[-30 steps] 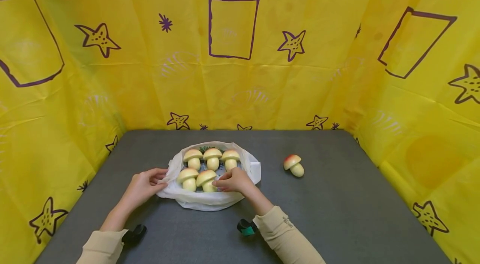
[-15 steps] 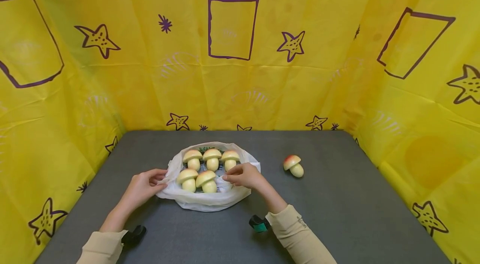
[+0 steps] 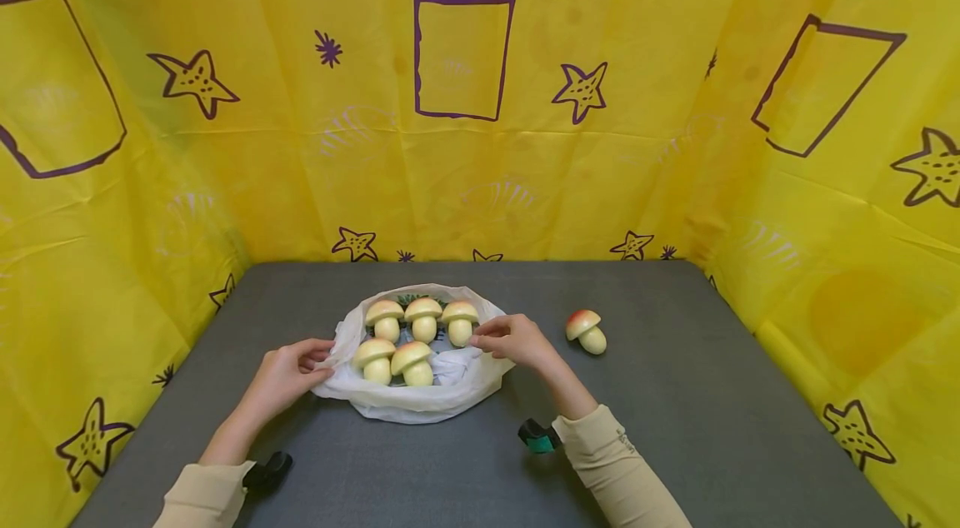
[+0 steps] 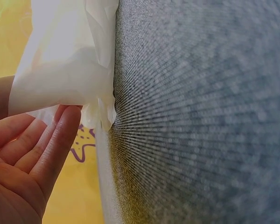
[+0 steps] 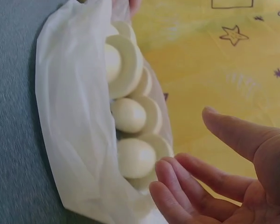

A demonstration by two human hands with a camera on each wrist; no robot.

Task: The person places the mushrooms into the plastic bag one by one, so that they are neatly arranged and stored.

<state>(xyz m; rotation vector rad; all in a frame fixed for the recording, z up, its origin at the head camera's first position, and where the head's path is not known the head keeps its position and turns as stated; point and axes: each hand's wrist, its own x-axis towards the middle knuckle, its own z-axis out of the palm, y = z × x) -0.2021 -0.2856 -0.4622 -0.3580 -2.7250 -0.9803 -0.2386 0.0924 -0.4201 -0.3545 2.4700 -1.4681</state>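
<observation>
A white plastic bag lies with its mouth spread wide on the table. Inside, three toy mushrooms make up a back row, among them a middle one, and two more, including one, lie in front. Crumpled white plastic fills the front right of the bag. My left hand pinches the bag's left edge between thumb and fingers. My right hand is over the right rim, holding nothing; in the right wrist view its thumb and fingers are apart, beside the mushroom stems.
A single toy mushroom with a red-tinged cap lies on the dark grey table, right of the bag. Yellow cloth with purple drawings hangs around the back and sides.
My right hand has drawn away from the front-row mushroom, moving right to the bag's right rim and uncovering the crumpled plastic. My left hand stays at the left edge.
</observation>
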